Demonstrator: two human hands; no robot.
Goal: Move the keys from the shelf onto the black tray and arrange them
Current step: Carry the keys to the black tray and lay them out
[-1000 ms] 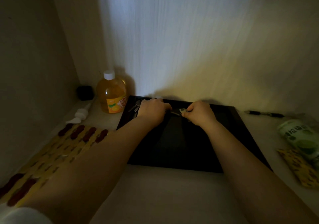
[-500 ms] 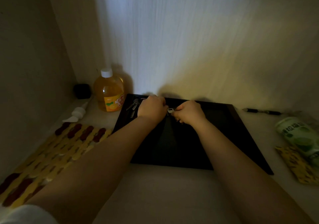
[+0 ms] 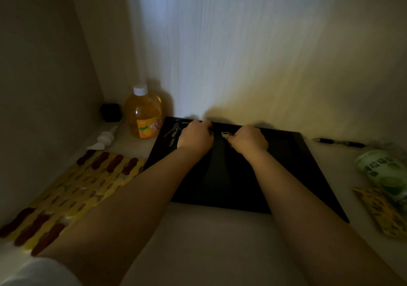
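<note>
A black tray [image 3: 293,153] lies on the dim shelf against the back wall. Several metal keys [image 3: 175,130] lie fanned at its far left corner. My left hand [image 3: 195,139] rests knuckles-up just right of them, fingers curled down onto the tray; what it holds is hidden. My right hand [image 3: 248,141] is at the tray's far middle and pinches a small pale key [image 3: 225,134] that sticks out to the left of its fingers. The two hands are a short gap apart.
An orange juice bottle [image 3: 144,112] stands left of the tray beside a black box [image 3: 110,112] and a white nozzle [image 3: 103,139]. A yellow and brown mat [image 3: 72,188] lies front left. A pen [image 3: 340,142], a green can [image 3: 383,173] and a patterned packet [image 3: 378,208] lie right.
Both hands have stayed at the tray's far edge. The right hand with its pale key drew close to the left hand half a second ago, and a gap shows between them now.
</note>
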